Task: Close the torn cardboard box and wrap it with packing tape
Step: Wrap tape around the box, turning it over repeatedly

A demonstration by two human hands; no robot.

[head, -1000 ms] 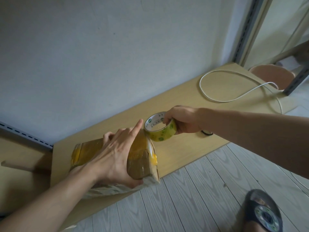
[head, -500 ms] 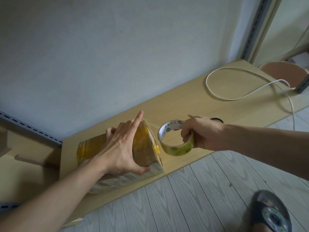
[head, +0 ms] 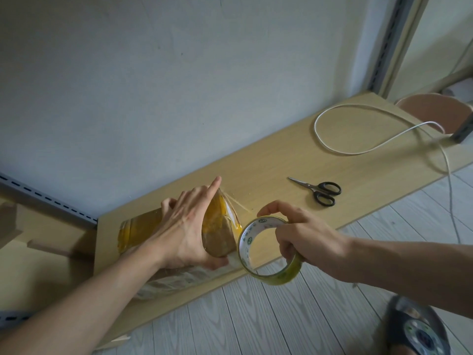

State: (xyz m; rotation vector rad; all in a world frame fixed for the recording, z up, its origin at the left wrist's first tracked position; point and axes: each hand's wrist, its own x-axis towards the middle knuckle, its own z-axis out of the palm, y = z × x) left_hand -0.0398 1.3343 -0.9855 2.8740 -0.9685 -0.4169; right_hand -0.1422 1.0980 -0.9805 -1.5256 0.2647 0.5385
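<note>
desk (head: 268,160) carries the box (head: 139,231) near its front edge, already banded in yellow tape. our left hand (head: 184,231) grips the box's end, forefinger out straight. our right hand (head: 307,234) holds the tape roll (head: 245,244) just beside it. risk, we reckon: slack lets the strip twist or stick to itself. count: one box, one cable (head: 344,153), one roll, one scissors (head: 317,189).

Brown cardboard box (head: 217,239) banded in glossy yellow tape, yellowish tape roll (head: 268,249) with green-printed white core, black-handled scissors (head: 317,189), white cable (head: 358,129), pale wood-grain surface (head: 281,160).
</note>
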